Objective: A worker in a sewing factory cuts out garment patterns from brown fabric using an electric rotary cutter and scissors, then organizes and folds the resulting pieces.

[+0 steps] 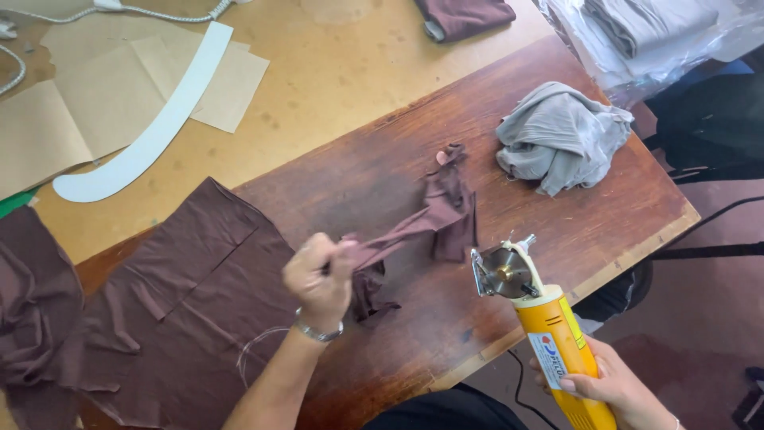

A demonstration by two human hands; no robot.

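Note:
My left hand (320, 279) is shut on a strip of maroon fabric scrap (446, 209), pulling it taut across the dark wooden table (374, 167). My right hand (617, 390) grips the yellow handle of an electric rotary fabric cutter (549, 330). Its round blade (505, 271) points up, just right of the scrap and apart from it. A large flat piece of maroon fabric (175, 310) lies under my left forearm, with folds at the far left.
A crumpled grey cloth (561, 137) lies at the table's right end. Brown paper patterns (103, 95) and a white curved ruler (151, 119) rest on the tan board behind. Bagged grey fabric (645, 32) sits at top right. The table's edge runs near the cutter.

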